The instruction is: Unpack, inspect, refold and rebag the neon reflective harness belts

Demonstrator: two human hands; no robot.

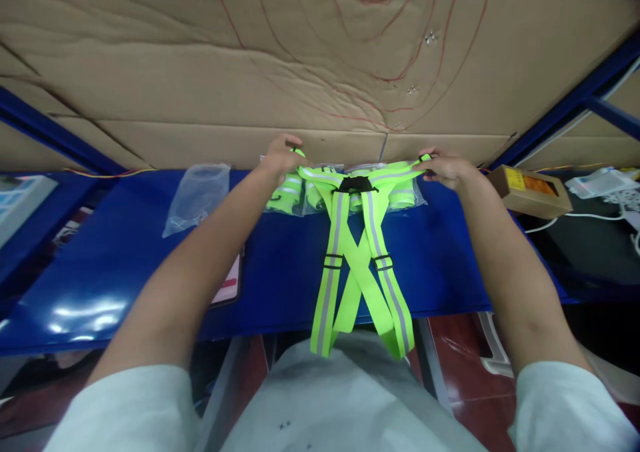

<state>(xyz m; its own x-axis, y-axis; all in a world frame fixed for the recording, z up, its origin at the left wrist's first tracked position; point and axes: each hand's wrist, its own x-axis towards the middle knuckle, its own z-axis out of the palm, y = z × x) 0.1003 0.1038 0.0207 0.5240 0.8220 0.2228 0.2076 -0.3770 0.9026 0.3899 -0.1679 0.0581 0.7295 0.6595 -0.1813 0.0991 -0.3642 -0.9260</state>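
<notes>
A neon-yellow reflective harness [327, 305] with grey stripes is stretched out in front of me. Its shoulder straps cross and hang over the near edge of the blue shelf. Gripping the left end of its waist belt is my left hand [284, 157], fingers closed. On the other side my right hand [444, 168] pinches the belt's right end near a black buckle. A black piece [355, 185] joins belt and straps in the middle. Behind the belt lie several clear bags with folded neon harnesses [286, 197], partly hidden by it.
An empty clear plastic bag [197, 197] lies left of my left forearm. A phone [229, 284] is partly covered by that arm. At the right stand a small cardboard box [531, 192] and white cables [595, 216]. A cardboard wall [250, 92] closes off the back.
</notes>
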